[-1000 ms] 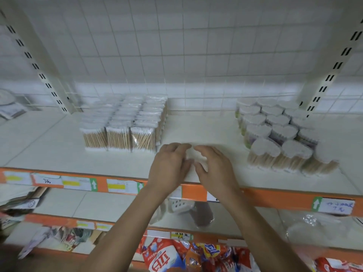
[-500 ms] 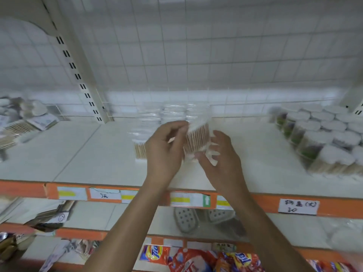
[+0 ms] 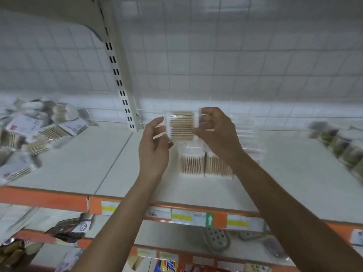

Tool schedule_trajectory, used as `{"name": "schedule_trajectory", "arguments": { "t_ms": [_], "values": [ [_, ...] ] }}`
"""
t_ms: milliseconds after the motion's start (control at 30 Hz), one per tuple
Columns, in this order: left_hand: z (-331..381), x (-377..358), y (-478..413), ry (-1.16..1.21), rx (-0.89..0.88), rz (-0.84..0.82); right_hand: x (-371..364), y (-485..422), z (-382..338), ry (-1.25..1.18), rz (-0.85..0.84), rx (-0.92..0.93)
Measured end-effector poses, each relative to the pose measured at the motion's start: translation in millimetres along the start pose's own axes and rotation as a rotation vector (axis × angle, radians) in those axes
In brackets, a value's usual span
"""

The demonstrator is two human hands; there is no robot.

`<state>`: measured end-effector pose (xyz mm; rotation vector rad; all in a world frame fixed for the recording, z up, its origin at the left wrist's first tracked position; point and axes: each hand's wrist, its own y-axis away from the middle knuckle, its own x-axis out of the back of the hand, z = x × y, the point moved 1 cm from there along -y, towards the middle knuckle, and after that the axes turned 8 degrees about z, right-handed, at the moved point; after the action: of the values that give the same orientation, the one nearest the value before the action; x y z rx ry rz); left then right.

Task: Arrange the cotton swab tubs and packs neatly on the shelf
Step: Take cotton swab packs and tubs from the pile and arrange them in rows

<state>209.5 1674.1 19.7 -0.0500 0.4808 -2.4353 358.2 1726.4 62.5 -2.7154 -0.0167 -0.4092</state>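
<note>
The white shelf [image 3: 78, 169] is carrying a loose heap of packs [image 3: 29, 132] at the left, blurred tubs [image 3: 341, 146] at the right and standing rows of packs [image 3: 204, 165] in the middle. Above those rows the right hand [image 3: 216, 132] is pinching the right edge of a clear cotton swab pack [image 3: 181, 125], holding it upright in the air. The left hand [image 3: 155, 146] is hovering, fingers relaxed, just beside its left edge.

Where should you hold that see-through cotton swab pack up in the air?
By its side edges, coming from the sides. The cotton swab pack is flat and upright, broad face toward us; the right hand pinches its right edge, and the open left hand is beside the left one.
</note>
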Motion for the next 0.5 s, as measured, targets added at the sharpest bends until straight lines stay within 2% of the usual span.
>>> {"name": "schedule_trajectory", "arguments": {
  "t_ms": [200,300,433,500],
  "values": [
    [-26,10,-57,-0.239,-0.041,0.079,-46,-78,-18,0.183,-0.180,0.297],
    [-48,11,-87,-0.287,0.001,0.117,-68,-110,-15,0.303,-0.280,0.381],
    [-70,3,-111,-0.490,-0.065,0.098,-91,-139,0,0.490,-0.396,0.495],
    [-81,-2,-119,-0.528,-0.006,0.077,-100,-148,10,0.590,-0.445,0.503]
  ]
}}
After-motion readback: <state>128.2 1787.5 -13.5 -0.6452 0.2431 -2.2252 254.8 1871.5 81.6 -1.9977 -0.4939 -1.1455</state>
